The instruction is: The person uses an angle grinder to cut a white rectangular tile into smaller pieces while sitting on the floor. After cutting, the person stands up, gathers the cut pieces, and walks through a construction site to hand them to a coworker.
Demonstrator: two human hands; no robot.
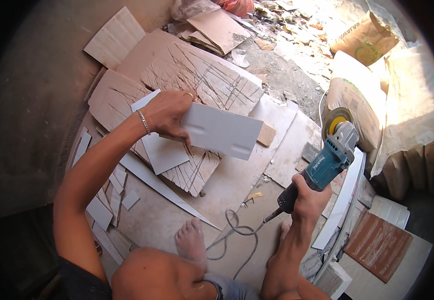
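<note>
White tile (223, 131), likely for clearance, is clamped at its ten-o'clock end by left hand (169, 112), while right hand (311, 197) grips grinder (324, 162).

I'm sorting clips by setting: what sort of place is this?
Probably a building site: there's a grinder in the right hand, tile pieces lying about, and sacks near rubble.

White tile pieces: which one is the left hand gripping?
The oblong piece, its left end in the left hand; its face shows two shallow marks, unlike the squarish piece below it.
</note>
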